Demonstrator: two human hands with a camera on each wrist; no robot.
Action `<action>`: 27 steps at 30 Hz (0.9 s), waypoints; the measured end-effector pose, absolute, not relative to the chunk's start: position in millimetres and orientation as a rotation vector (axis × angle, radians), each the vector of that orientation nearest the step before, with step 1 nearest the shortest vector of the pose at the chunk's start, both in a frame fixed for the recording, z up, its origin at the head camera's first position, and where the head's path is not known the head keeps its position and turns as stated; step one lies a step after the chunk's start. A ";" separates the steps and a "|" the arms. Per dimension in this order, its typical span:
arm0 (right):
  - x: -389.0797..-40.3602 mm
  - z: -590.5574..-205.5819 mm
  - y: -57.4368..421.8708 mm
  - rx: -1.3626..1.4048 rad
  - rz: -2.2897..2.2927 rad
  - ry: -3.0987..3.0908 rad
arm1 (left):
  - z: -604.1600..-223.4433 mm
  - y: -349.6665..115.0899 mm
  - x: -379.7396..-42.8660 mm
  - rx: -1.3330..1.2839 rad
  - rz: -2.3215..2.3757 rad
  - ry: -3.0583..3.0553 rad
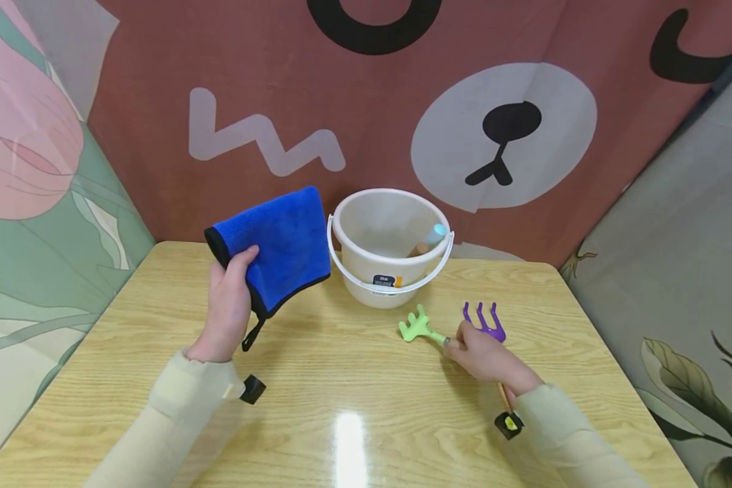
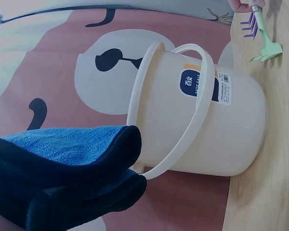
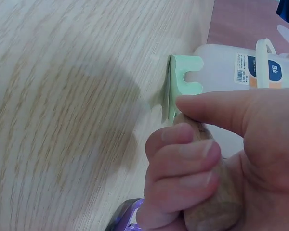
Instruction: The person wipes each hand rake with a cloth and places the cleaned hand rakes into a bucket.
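A folded blue towel with black edging and a hanging loop is held up in my left hand, the thumb lying over its front. It stays above the table, just left of the white bucket. My right hand grips the wooden handle of a small green hand rake, fingers curled round it. The rake's head points toward the bucket, low over the tabletop; whether it touches the wood I cannot tell. Partly behind that hand lies a purple hand rake, tines facing away from me.
Inside the bucket lean a light blue-ended item and a brown piece, mostly hidden by the wall. The bucket's handle hangs down in front. A patterned curtain rises behind the wooden table.
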State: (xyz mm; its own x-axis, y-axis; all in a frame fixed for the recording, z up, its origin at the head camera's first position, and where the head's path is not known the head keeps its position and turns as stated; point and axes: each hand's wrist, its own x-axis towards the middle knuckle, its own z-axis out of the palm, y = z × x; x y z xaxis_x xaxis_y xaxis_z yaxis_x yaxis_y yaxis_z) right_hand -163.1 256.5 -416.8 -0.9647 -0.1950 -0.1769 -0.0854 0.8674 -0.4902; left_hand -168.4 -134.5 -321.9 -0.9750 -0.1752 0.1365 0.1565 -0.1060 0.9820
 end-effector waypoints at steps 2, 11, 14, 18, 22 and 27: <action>-162.9 -416.6 256.1 -0.227 -0.735 2.824 | -321.9 -134.7 -168.5 0.032 -2.185 -1.942; -165.4 -411.9 252.0 -0.248 -0.775 2.807 | -322.0 -135.3 -169.7 0.017 -2.166 -1.928; -166.0 -410.5 251.8 -0.291 -0.803 2.800 | -322.1 -135.3 -169.7 0.023 -2.170 -1.928; -164.1 -408.7 251.0 -0.351 -0.852 2.782 | -321.9 -135.4 -169.7 0.034 -2.172 -1.941; -161.7 -405.2 248.1 -0.370 -0.876 2.777 | -321.8 -135.3 -169.4 0.036 -2.173 -1.955; -159.1 -398.6 242.7 -0.348 -0.879 2.787 | -321.5 -134.8 -169.5 0.034 -2.169 -1.957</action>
